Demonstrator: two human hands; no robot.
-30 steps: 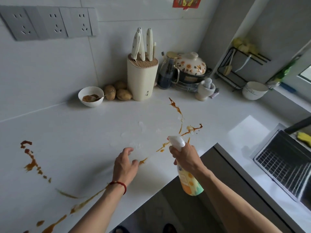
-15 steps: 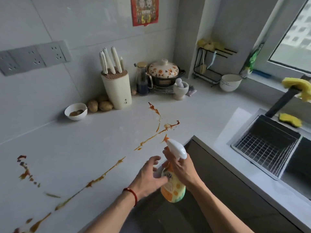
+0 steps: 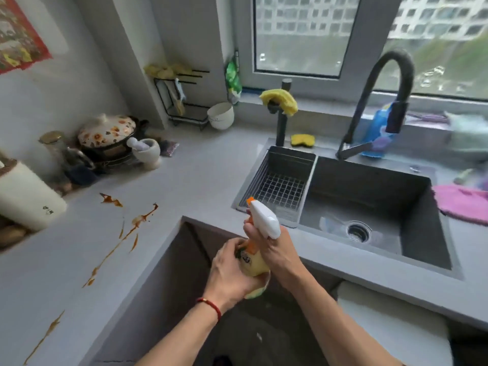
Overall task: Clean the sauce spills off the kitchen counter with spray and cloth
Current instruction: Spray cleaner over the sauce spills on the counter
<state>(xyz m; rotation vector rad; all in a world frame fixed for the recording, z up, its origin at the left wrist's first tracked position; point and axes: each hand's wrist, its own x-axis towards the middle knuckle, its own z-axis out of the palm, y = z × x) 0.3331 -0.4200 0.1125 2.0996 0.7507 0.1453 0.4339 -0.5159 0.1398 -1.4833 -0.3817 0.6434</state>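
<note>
you hold the spray bottle [image 3: 260, 241] with both hands, out in front of you over the dark gap where the worktop [image 3: 200, 180] turns its corner. your right hand [image 3: 274, 249] is curled round the neck just under the white trigger head, fingers wrapped to the front of it; the orange nozzle points toward 11 o'clock. your left hand [image 3: 232, 276] is cupped round the yellow body lower down, fingers closed against it, with a red string bracelet [image 3: 210, 305] on that wrist. neither hand touches the worktop.

the sauce spills [image 3: 132, 228] lie at 9 to 10 o'clock from the bottle: a splash and thin brown streaks running down the pale surface toward 7 o'clock, with another streak near the lower left edge. a pink cloth [image 3: 462, 204] lies at 3 o'clock, on the far rim of the sink [image 3: 369, 215], well apart from your hands.

at 1 o'clock the dark sink holds a wire basket [image 3: 280, 188] in its left section, with a black tap [image 3: 383, 101] arching above it. a yellow sponge [image 3: 302, 140] lies behind the sink and a yellow rag [image 3: 280, 100] hangs on a black post. at 10 o'clock stand a flowered pot [image 3: 108, 133], a mortar [image 3: 146, 153] and, at the left edge, a cream knife block [image 3: 23, 196]. a white bowl [image 3: 220, 116] sits at 12 o'clock beside a wire rack [image 3: 182, 101].
</note>
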